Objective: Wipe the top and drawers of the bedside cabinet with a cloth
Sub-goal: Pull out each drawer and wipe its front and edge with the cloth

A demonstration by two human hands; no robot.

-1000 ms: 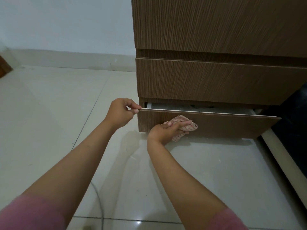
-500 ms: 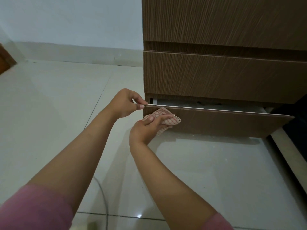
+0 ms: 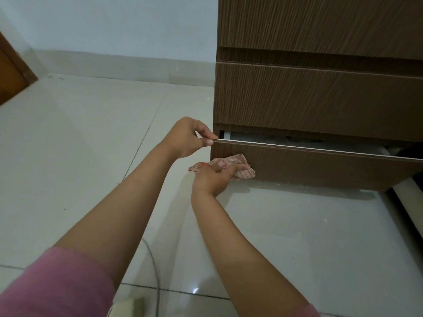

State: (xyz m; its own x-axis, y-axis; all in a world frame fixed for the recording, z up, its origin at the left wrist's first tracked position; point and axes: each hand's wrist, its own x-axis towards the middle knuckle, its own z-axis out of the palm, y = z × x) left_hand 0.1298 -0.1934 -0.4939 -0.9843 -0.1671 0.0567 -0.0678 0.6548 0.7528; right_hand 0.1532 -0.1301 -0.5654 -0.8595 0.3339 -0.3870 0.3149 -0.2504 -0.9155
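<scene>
Bedside cabinet (image 3: 320, 92): wood-grain laminate carcass filling the view from 12 to 3 o'clock, standing on a pale tiled floor (image 3: 68, 145). Judged heavy and rigid; it should not shift under wiping pressure. Its top is out of frame.

Upper drawer fronts: flat and handle-less, closed flush, with shadowed grooves between them.

Bottom drawer (image 3: 320, 165): pulled partly out at 3 o'clock, white top edge showing, interior mostly hidden. The front panel is stiff and smooth, probably slick under a dry cloth. There is no knob, so the top lip is the only purchase. Judged to ride on runners, so it could slide inward when pushed from the front.

Left hand (image 3: 186, 138): just above centre, thumb and forefinger pinched narrow on the left end of the drawer's top edge. Reads as bracing the drawer against the wipe.

Right hand (image 3: 214, 177): at centre, fingers curled over the cloth, pressing it to the lower left corner of the drawer front.

Cloth (image 3: 231, 164): pink-and-white checked, crumpled, soft and light, no stiffness of its own. One tail sticks out toward 9 o'clock past the drawer's corner. Best held bunched under a flat palm so pressure spreads. Loose tails may drag on the floor.

Grey cable (image 3: 151, 255): at 6 o'clock, trailing along the floor toward a cream plug block (image 3: 128, 305), well apart from the hands.
</scene>
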